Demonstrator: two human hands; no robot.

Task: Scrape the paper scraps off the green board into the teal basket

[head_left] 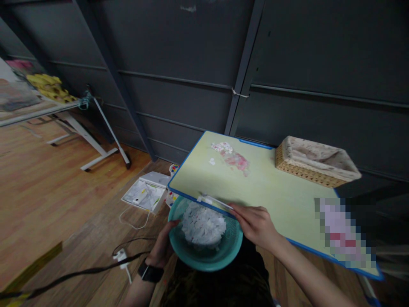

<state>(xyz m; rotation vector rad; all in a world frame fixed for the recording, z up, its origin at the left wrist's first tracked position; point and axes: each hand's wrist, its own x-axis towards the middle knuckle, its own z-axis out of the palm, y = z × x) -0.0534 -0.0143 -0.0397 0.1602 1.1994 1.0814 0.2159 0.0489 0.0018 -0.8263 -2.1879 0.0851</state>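
Observation:
My left hand (162, 244) grips the left rim of a teal plastic basket (207, 267) with perforated sides. A heap of white-grey scraps (203, 226) lies inside the basket, which is held just under the table's near edge. In my right hand (255, 226) is a slim white-handled tool (219, 202), its pale head at the blue-edged table (262, 200), above the basket. Whether that head is a brush or a scraper I cannot make out. Farther back on the tabletop lie small white bits (223, 147) and a pinkish patch (236, 162).
A lined wicker basket (315, 175) stands at the table's back right, with a blurred-out item (340, 234) in front of it. On the floor at left are an open white box (145, 194), a power strip (120, 259) and cables. Dark metal panels (179, 47) rise behind.

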